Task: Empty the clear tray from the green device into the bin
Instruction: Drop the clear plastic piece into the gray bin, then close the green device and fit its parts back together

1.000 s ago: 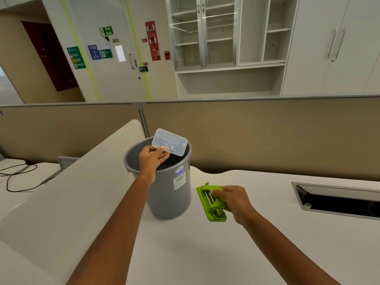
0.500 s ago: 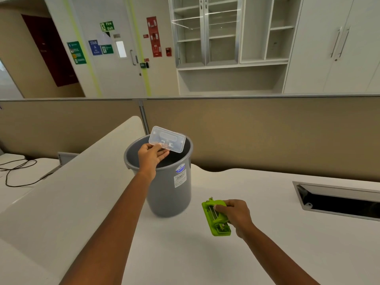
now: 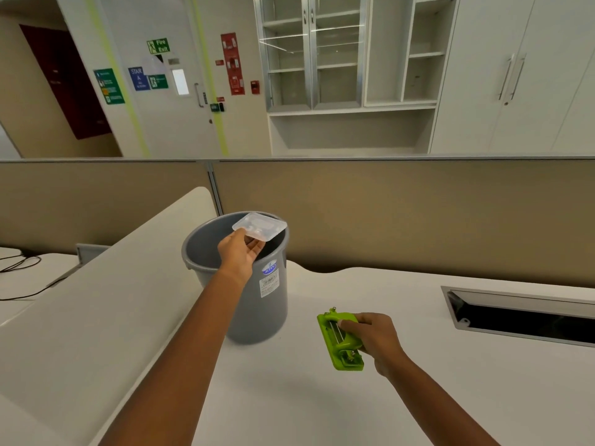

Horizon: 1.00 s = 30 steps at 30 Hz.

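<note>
Left hand pinches the tray by its near edge, holding it just beyond the fingertips over the bin; right hand grips the green device on the worktop

Head camera looks forward and down; desk near, cabinets far.

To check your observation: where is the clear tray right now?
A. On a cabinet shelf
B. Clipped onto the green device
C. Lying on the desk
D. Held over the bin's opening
D: the left hand holds the tray above the bin.
</note>
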Each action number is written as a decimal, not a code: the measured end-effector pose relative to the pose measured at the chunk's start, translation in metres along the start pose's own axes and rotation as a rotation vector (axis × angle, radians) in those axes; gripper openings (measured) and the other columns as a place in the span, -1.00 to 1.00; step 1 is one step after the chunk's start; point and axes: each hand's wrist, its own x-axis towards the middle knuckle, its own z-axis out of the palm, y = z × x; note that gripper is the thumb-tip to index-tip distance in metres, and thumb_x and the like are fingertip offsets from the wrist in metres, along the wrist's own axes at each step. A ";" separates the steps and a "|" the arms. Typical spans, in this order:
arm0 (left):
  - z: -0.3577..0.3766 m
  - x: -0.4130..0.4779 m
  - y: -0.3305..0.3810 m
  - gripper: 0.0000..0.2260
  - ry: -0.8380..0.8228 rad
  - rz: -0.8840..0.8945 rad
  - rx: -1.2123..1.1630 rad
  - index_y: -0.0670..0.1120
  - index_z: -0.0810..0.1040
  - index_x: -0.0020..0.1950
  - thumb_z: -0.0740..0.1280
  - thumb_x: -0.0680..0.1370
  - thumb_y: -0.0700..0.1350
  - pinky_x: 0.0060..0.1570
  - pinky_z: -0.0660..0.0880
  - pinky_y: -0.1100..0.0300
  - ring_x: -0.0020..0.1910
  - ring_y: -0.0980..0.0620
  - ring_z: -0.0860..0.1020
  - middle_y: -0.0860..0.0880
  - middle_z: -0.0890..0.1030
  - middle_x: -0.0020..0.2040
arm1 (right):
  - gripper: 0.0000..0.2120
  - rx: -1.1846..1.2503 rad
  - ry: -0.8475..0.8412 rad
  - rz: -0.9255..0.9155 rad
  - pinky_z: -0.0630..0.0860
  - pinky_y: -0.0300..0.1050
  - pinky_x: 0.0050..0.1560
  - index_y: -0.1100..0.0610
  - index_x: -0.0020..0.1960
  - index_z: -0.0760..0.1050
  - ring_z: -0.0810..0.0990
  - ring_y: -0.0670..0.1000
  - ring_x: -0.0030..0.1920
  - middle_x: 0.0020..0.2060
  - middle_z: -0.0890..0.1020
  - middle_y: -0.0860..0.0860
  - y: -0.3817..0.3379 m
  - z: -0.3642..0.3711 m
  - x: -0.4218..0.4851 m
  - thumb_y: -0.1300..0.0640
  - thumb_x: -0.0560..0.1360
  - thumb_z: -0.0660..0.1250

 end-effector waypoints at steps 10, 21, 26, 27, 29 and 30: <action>0.023 -0.051 -0.056 -0.78 -0.126 0.179 0.387 -0.21 0.46 0.20 0.15 0.60 -0.20 -0.54 0.54 0.37 -0.24 -0.02 0.56 -0.15 0.53 0.01 | -0.98 0.031 0.074 -0.091 0.47 -0.14 -0.27 0.22 -0.21 0.59 0.53 0.04 -0.34 -0.38 0.58 0.08 -0.018 -0.057 -0.022 0.30 0.37 0.42; 0.036 -0.138 -0.162 -0.73 -0.342 -0.036 0.543 -0.22 0.43 0.26 0.16 0.60 -0.14 -0.33 0.56 0.23 -0.08 -0.11 0.56 -0.12 0.53 0.06 | -0.96 -0.022 0.208 -0.219 0.48 -0.15 -0.29 0.20 -0.23 0.58 0.54 0.04 -0.33 -0.37 0.59 0.07 -0.027 -0.132 -0.068 0.30 0.37 0.42; 0.046 -0.178 -0.197 -0.74 -0.432 -0.115 0.533 -0.20 0.47 0.22 0.17 0.60 -0.12 -0.46 0.56 0.34 -0.12 -0.08 0.57 -0.13 0.55 0.05 | -0.89 -0.122 0.291 -0.241 0.45 -0.28 -0.36 0.20 -0.11 0.58 0.56 -0.03 -0.30 -0.29 0.60 0.06 -0.012 -0.153 -0.087 0.25 0.38 0.43; 0.048 -0.185 -0.202 -0.74 -0.448 -0.119 0.534 -0.19 0.48 0.21 0.17 0.60 -0.11 -0.46 0.56 0.36 -0.13 -0.06 0.57 -0.13 0.56 0.05 | -0.86 -0.144 0.310 -0.250 0.44 -0.30 -0.36 0.22 -0.07 0.59 0.57 -0.01 -0.27 -0.25 0.61 0.07 -0.009 -0.157 -0.090 0.24 0.38 0.43; 0.050 -0.199 -0.212 -0.77 -0.471 -0.134 0.537 -0.15 0.49 0.18 0.17 0.60 -0.10 -0.46 0.56 0.37 -0.17 -0.02 0.58 -0.11 0.56 0.05 | -0.79 -0.183 0.349 -0.264 0.44 -0.32 -0.35 0.26 0.00 0.59 0.58 0.03 -0.19 -0.19 0.62 0.09 -0.004 -0.165 -0.097 0.23 0.38 0.42; 0.050 -0.205 -0.215 -0.80 -0.480 -0.144 0.535 -0.13 0.50 0.15 0.17 0.60 -0.10 -0.46 0.56 0.37 -0.19 0.01 0.58 -0.10 0.56 0.04 | -0.77 -0.198 0.365 -0.270 0.44 -0.32 -0.33 0.27 0.02 0.59 0.58 0.04 -0.16 -0.18 0.61 0.09 -0.002 -0.167 -0.099 0.23 0.38 0.42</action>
